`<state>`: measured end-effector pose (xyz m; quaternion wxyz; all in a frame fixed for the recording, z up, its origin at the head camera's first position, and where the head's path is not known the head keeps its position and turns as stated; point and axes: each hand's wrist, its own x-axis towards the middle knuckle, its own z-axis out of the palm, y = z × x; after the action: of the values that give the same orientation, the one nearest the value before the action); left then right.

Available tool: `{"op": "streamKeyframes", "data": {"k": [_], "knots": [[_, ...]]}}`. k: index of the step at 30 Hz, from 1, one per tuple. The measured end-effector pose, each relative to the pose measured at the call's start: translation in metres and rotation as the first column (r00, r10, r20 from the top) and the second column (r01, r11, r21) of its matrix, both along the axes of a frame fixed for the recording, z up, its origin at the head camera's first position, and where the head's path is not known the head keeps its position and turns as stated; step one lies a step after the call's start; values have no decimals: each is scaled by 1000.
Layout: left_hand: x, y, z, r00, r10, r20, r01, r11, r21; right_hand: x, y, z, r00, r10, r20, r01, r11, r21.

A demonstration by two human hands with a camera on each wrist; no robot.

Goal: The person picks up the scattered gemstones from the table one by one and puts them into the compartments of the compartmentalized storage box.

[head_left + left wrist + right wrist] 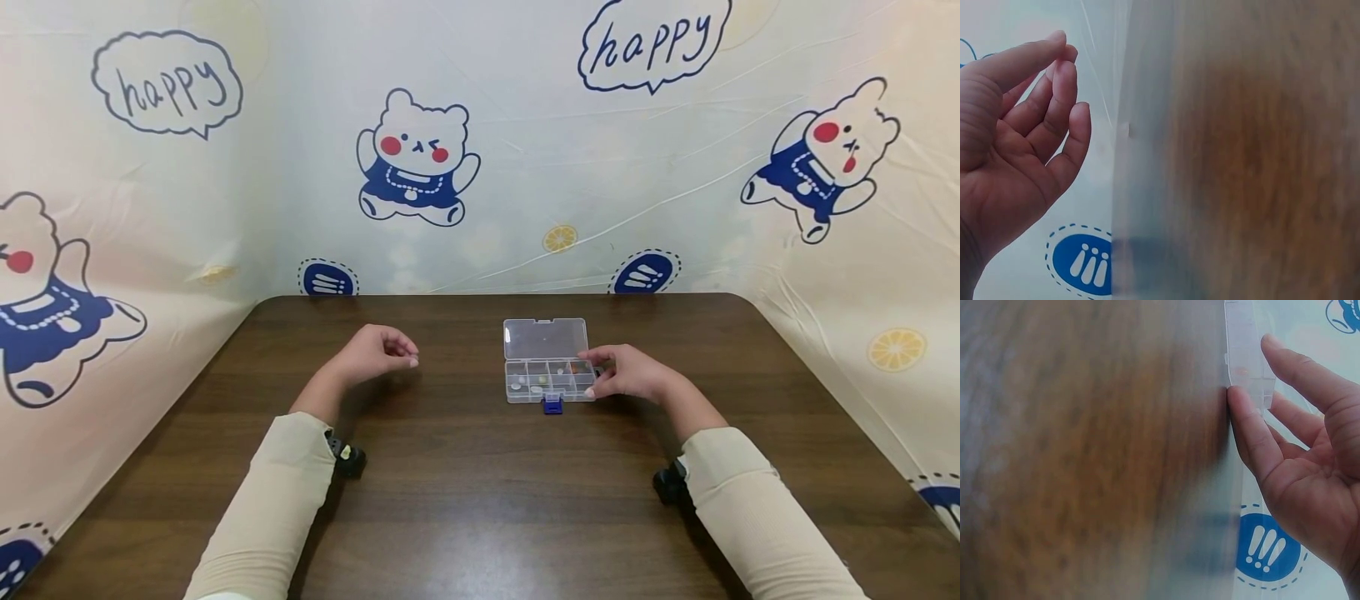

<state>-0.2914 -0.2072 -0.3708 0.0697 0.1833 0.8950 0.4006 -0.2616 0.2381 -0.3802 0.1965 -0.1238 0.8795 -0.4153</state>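
A clear plastic compartment box (550, 381) lies on the table with its transparent lid (546, 340) raised at the back and a blue latch at the front. Small pale pieces and an orange one sit in its compartments. My right hand (628, 372) holds the box by its right end, thumb near the front corner and a finger at the back. In the right wrist view, one fingertip touches the box's side (1244, 359). Left of the box, my left hand (372, 350) hovers over the table, apart from everything, fingers loosely bent; I see nothing between them.
The dark wooden table (480, 500) extends around both arms. Behind it and at its sides hangs a pale cloth (510, 167) printed with bears and lettering. A black wrist camera (349, 460) is strapped under the left sleeve, another (670, 483) under the right.
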Motion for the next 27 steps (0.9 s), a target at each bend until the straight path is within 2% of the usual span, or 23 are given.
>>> {"op": "streamKeyframes", "data": {"k": [27], "knots": [[7,26,9,998,-69,13,69,997,26,1,0,0,1000,-3,-3,3,1000,9]]}}
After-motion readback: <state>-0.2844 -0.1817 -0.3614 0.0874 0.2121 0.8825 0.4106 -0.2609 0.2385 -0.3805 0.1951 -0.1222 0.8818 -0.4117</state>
